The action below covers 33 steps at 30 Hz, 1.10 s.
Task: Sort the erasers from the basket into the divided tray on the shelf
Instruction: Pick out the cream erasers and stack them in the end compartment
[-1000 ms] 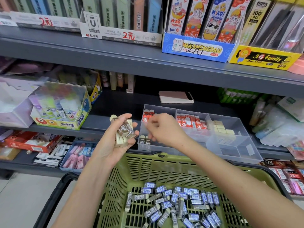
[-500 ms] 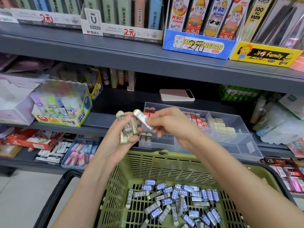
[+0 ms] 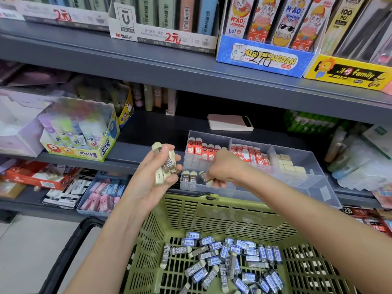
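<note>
**Grey store shelf: your right hand is in the tray's front-left corner**

The grey metal shelf [image 3: 148, 132] carries a clear divided tray [image 3: 314, 166] at its front edge. A pink phone [image 3: 230, 122] lies behind the tray toward the back edge, and a glue-stick box [image 3: 84, 145] stands toward the left end.

Your right hand [image 3: 222, 166] reaches into the tray's front-left corner compartment. Its fingers are curled, pinching one brown-sleeved eraser [image 3: 206, 179]. That eraser is tilted, just beside two standing erasers [image 3: 189, 177] of the same kind near the tray's left wall. You cannot tell from here whether it touches the tray floor.

Your left hand [image 3: 157, 183] is raised just left of the tray. It grips a bundle of erasers [image 3: 167, 164] with brown sleeves marked 2B, fingers wrapped round them.

Red-sleeved erasers [image 3: 203, 148] stand in the back-left compartment and more red ones [image 3: 250, 154] in the back-middle one. Plain cream blocks [image 3: 286, 164] lie toward the right.

The green basket [image 3: 212, 219] sits below the shelf's front edge, its far rim under the tray. Loose blue-sleeved erasers [image 3: 222, 257] lie heaped on its floor.
</note>
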Each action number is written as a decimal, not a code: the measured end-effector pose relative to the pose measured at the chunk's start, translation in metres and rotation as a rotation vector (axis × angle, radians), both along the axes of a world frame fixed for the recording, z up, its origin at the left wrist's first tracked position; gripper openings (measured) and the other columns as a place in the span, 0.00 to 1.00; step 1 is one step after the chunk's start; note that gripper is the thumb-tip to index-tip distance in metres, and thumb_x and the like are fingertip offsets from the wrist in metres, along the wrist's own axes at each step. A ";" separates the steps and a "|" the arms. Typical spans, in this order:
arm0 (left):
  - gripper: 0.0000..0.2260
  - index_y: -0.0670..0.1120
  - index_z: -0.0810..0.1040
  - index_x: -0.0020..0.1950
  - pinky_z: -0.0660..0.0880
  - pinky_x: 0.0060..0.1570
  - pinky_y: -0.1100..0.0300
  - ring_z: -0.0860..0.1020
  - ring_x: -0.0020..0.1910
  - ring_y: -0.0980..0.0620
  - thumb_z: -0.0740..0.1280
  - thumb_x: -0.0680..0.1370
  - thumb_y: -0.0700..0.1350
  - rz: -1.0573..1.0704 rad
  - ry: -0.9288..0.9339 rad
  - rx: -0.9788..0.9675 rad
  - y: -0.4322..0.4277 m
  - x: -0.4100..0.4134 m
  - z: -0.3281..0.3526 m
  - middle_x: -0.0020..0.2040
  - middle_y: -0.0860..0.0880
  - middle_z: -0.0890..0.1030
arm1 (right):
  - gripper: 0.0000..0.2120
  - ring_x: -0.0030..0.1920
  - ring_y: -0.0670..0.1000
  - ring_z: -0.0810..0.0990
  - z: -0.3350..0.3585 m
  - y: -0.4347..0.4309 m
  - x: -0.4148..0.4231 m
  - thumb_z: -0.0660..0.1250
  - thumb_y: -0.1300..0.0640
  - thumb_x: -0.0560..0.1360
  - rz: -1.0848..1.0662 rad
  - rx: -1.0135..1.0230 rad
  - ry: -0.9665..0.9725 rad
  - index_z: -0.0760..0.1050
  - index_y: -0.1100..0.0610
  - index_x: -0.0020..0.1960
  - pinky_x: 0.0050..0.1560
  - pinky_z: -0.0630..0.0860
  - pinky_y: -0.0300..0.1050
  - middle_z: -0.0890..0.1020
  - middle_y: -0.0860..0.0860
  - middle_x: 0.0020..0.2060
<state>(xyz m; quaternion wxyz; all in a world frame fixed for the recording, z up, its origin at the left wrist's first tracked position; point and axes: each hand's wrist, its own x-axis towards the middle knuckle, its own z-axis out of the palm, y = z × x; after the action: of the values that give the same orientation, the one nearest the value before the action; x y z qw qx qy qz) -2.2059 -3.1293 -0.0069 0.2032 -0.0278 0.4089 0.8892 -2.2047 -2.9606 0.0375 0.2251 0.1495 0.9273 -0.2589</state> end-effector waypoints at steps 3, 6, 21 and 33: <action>0.06 0.49 0.84 0.40 0.69 0.23 0.66 0.78 0.34 0.51 0.69 0.70 0.49 -0.008 0.001 0.001 0.000 0.000 0.001 0.38 0.46 0.81 | 0.08 0.21 0.49 0.71 -0.003 -0.006 -0.007 0.63 0.68 0.74 0.038 0.048 -0.050 0.74 0.64 0.35 0.31 0.73 0.39 0.77 0.55 0.27; 0.06 0.48 0.84 0.40 0.69 0.23 0.66 0.78 0.34 0.51 0.69 0.69 0.49 -0.010 -0.002 -0.005 0.000 0.000 0.001 0.38 0.46 0.81 | 0.08 0.19 0.48 0.71 -0.006 -0.010 -0.011 0.63 0.68 0.73 0.075 0.117 -0.079 0.72 0.62 0.35 0.30 0.73 0.37 0.75 0.52 0.20; 0.08 0.48 0.84 0.42 0.69 0.23 0.66 0.78 0.34 0.50 0.68 0.71 0.50 -0.014 0.015 0.002 0.000 0.000 0.000 0.39 0.45 0.80 | 0.16 0.47 0.55 0.84 0.002 0.002 -0.001 0.59 0.67 0.77 0.172 -0.044 -0.041 0.73 0.62 0.64 0.55 0.79 0.49 0.81 0.59 0.54; 0.14 0.48 0.84 0.42 0.69 0.22 0.66 0.78 0.34 0.51 0.65 0.72 0.57 -0.027 0.032 0.026 0.001 0.000 -0.001 0.39 0.45 0.80 | 0.11 0.40 0.52 0.81 0.011 -0.005 0.006 0.60 0.65 0.76 0.218 -0.013 0.180 0.78 0.57 0.54 0.44 0.79 0.46 0.79 0.50 0.38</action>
<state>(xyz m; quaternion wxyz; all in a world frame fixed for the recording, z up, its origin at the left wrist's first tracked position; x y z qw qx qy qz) -2.2063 -3.1282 -0.0079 0.2090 -0.0056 0.4010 0.8919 -2.1989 -2.9651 0.0486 0.1688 0.0227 0.9528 -0.2512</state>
